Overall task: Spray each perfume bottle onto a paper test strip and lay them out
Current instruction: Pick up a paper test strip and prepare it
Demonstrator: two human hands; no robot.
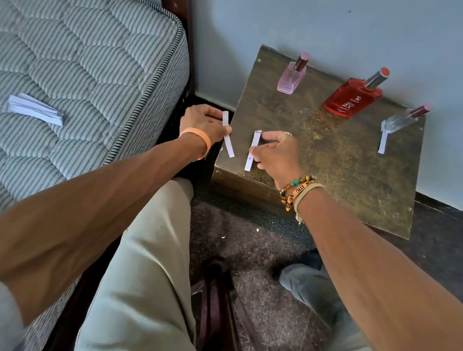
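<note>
Dark speckled flooring (248, 244) fills the near ground at six o'clock, with the person's trousered knees on either side of it; both bare forearms reach up and away from there. The left hand (203, 122), wearing an orange wristband (200, 138), pinches one paper strip (228, 138) between thumb and fingers, just off the nine o'clock edge of the small wooden table (333, 168); the strip hangs slanted below the fingers. Just beside it, toward three o'clock, the right hand (276, 153), with beaded bracelets (297, 190) at the wrist, grips a second strip (252, 151) near both ends, over the table's seven o'clock corner; whether that strip touches the wood cannot be told. The two hands are near each other but apart. Farther back on the table, a third strip (382, 142) lies at three o'clock, its far end just at the base of a clear bottle (402, 119); a red bottle (351, 97) stands at one o'clock and a pink bottle (292, 77) at eleven, both capped, near the pale wall (342, 24). At nine o'clock of the scene a stack of spare strips (35, 109) rests on a striped mattress (84, 44).
</note>
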